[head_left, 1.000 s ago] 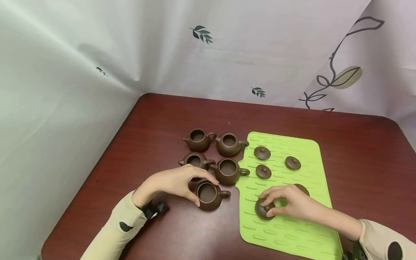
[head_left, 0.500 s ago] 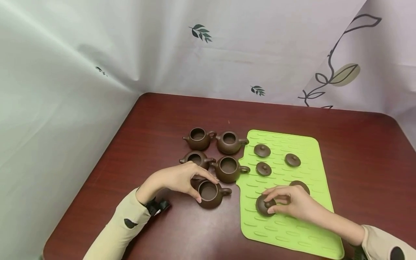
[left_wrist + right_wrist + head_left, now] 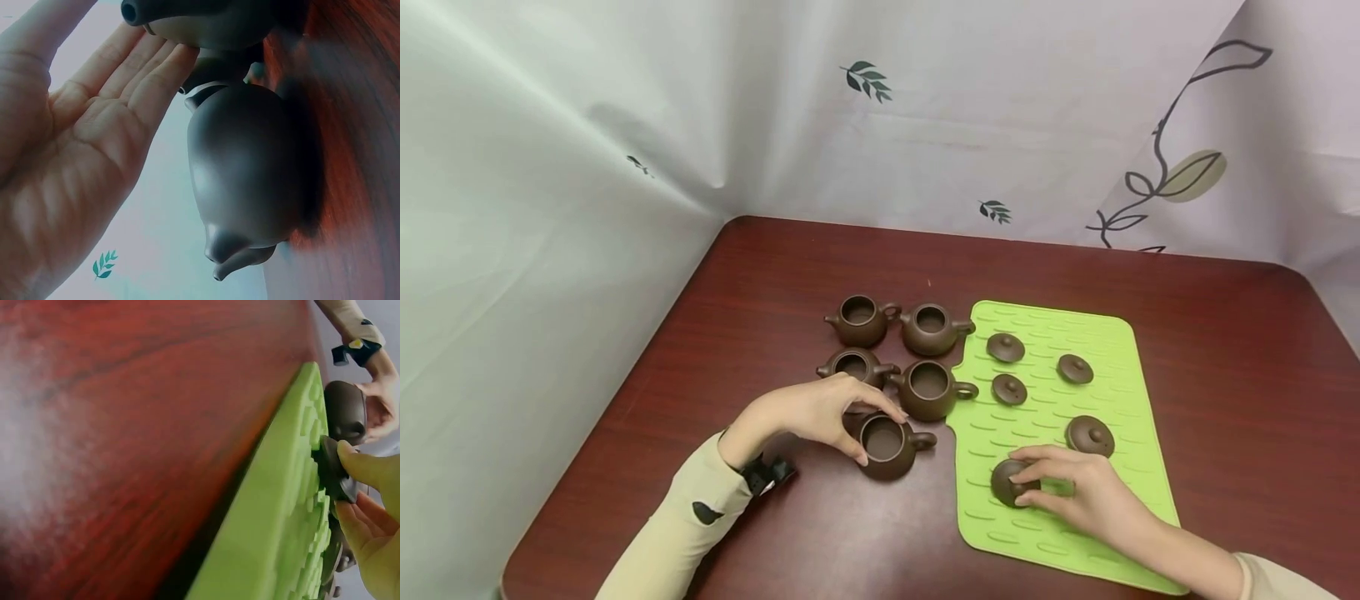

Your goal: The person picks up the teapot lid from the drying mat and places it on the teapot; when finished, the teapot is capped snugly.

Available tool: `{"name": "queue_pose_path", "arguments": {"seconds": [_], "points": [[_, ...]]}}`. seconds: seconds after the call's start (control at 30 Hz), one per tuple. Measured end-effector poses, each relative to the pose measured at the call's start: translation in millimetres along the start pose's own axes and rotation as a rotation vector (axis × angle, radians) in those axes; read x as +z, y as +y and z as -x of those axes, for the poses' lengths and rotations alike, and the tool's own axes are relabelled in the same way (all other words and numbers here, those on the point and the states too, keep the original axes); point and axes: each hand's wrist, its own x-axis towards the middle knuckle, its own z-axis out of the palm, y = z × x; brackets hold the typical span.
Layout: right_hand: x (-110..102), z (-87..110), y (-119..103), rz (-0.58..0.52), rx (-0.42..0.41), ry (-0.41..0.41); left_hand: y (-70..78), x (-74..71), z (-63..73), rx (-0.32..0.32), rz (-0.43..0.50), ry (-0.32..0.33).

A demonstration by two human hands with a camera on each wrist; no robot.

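Five round brown pots (image 3: 927, 408), five domed lids (image 3: 1082, 433), one ridged green mat (image 3: 1097, 342), wood-grained desk (image 3: 850, 533). Left hand (image 3: 812, 412), curved wide, holds one pot (image 3: 889, 469); right hand (image 3: 1082, 483) narrowly pinches one lid (image 3: 1003, 483).

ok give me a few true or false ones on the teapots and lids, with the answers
1. The left hand touches the nearest teapot. True.
2. All the teapots have lids on. False: all stand open.
3. The right hand grips a lid. True.
4. The mat is green. True.
5. In the head view, the mat lies left of the teapots. False: it lies right of them.
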Motion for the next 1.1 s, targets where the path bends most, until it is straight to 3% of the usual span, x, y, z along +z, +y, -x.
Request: {"name": "queue_pose_path", "arguments": {"seconds": [0.3, 0.6, 0.87, 1.0, 1.1], "points": [[-7, -11.5, -2, -0.025, 0.058, -0.015, -1.6, 1.3, 1.1, -0.038, 0.010, -0.006], [-12, -45.1, -13, -0.228, 0.164, -0.095, -1.0, 2.4, -0.5, -0.040, 0.014, -0.010], [-1, -87.8, -15, -0.168, 0.059, -0.218, -1.2, -1.6, -2.3, -0.029, 0.011, 0.000], [9, -103.4, -18, -0.236, 0.044, -0.270, 1.5, -2.3, -1.4, -0.037, -0.008, -0.005], [17, -113.0, -23, -0.269, 0.023, -0.289, 3.4, -2.1, -0.4, -0.022, 0.060, -0.011]]}}
